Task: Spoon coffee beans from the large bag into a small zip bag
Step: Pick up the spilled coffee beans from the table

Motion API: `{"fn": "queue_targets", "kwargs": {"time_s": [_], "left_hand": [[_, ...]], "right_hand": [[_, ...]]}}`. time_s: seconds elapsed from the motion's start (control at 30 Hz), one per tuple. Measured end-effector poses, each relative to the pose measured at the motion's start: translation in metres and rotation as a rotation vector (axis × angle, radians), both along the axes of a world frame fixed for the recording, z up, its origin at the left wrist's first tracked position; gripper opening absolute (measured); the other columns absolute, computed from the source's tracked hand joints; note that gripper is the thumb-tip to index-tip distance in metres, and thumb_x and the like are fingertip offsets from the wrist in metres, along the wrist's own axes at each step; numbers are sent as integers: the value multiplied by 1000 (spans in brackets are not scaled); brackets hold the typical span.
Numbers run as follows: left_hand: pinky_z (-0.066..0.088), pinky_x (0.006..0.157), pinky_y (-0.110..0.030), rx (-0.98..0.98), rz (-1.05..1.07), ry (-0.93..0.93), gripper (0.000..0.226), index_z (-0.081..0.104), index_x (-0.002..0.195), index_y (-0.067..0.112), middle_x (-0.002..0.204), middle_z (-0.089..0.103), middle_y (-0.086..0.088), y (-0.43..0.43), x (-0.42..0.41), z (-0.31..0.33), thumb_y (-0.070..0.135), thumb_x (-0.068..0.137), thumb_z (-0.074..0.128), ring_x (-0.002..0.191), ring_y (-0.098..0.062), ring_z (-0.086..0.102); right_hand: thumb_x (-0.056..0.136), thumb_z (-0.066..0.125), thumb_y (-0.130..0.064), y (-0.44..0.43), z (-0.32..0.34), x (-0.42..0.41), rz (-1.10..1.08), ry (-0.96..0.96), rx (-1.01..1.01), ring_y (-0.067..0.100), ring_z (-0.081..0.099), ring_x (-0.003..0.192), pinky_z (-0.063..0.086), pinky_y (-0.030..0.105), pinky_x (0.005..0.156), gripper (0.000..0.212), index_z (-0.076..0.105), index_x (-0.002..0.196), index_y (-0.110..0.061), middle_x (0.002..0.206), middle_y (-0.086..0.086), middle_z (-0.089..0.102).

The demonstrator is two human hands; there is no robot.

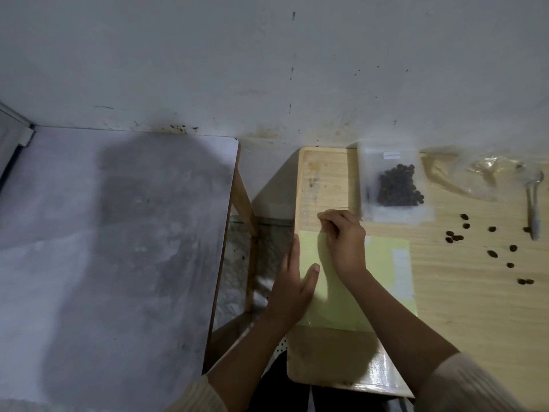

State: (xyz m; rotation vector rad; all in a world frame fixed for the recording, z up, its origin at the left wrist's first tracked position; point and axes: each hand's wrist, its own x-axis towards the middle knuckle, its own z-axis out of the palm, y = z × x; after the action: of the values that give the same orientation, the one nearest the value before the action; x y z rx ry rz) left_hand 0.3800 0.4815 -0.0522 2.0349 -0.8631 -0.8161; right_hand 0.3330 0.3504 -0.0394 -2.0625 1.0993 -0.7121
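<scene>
The small zip bag [371,173] lies flat on the wooden table [475,307]. It is a frosted, see-through rectangle with 1 white label [391,155] near its far edge. Inside it a dark heap of coffee beans [398,185] fills the middle and right part, and the rest of the pouch is flat.

To the right of the zip bag is a crumpled clear plastic bag [481,176], glossy and wrinkled; what it holds cannot be made out. A silvery spoon [533,203] lies further right at that plastic's edge, its bowl pointing away from the person. About 12 loose beans [492,253] are scattered on the pale wood grain, nearer the person than the zip bag and to its right.

Just nearer than the zip bag lies a pale green flat bag [383,278], smooth and rectangular, with a whitish strip [401,269] along its right side. The right hand [346,242] rests on its far edge with fingers curled; whether they pinch it cannot be told. The left hand [292,289] lies relaxed along its left edge, fingers straight and thumb on the green surface.

Far left of the zip bag stands a grey-topped table [118,233] with a matte, mottled surface.
</scene>
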Motion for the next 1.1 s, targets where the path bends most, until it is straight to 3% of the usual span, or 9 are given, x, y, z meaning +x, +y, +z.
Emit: {"fn": "queue_targets", "kwargs": {"time_s": [0.17,0.3,0.4,0.5,0.63,0.8,0.9,1.03,1.1], "left_hand": [[9,94,8,-38,-16,-57,70,5,150,26,157,11,3,2,0,-1,37,95,47,128,14,9],[7,95,9,-82,-56,-207,72,11,150,15,157,7,-4,4,1,4,47,91,39,125,22,-1],[16,109,-17,-61,-84,-362,71,26,146,8,155,17,-6,1,3,2,49,90,36,139,-1,6],[35,103,-41,5,-143,-531,59,52,130,2,147,38,-12,-9,-2,3,44,88,40,135,-20,24],[46,95,-41,21,-283,-653,51,64,114,7,137,51,-9,-25,-28,5,42,84,43,127,-21,40],[46,95,-33,-18,-416,-634,47,65,113,10,133,55,-6,-59,-84,6,39,84,43,125,-18,41],[32,102,-27,-45,-443,-615,47,62,117,9,131,57,-7,-85,-115,8,36,82,44,125,-16,38],[32,105,-32,-44,-424,-582,49,58,122,6,134,54,-11,-113,-141,4,35,84,46,128,-20,37],[30,108,-35,-72,-365,-563,51,56,124,0,135,52,-17,-124,-148,1,33,86,48,130,-25,36]], "right_hand": [[86,52,7,2,2,2,7,68,45,26,57,89,42,27,78,17,65,92,-3,93,12,64],[85,50,9,15,16,-2,14,24,71,22,54,82,43,28,71,16,60,87,-4,87,9,59],[89,52,2,15,33,-14,-91,-88,106,17,55,81,45,25,73,10,60,89,-5,89,9,61],[89,52,0,1,49,-38,-223,-185,211,20,58,82,46,21,73,12,56,90,-11,90,7,60],[89,51,3,-22,62,-90,-248,-282,406,16,60,78,49,21,72,20,54,88,-17,84,-4,60],[88,30,13,-54,65,-158,-370,-453,651,8,45,57,36,15,54,35,55,73,-7,69,6,50],[90,37,2,-82,59,-192,-433,-310,672,11,37,56,30,18,51,28,57,71,-4,62,3,42],[85,63,-11,-114,50,-220,-255,43,382,3,43,49,34,9,51,5,67,84,-8,55,-4,43],[82,66,-6,-127,48,-223,-134,104,274,3,44,50,34,6,56,14,72,94,-9,56,-11,40]]}}
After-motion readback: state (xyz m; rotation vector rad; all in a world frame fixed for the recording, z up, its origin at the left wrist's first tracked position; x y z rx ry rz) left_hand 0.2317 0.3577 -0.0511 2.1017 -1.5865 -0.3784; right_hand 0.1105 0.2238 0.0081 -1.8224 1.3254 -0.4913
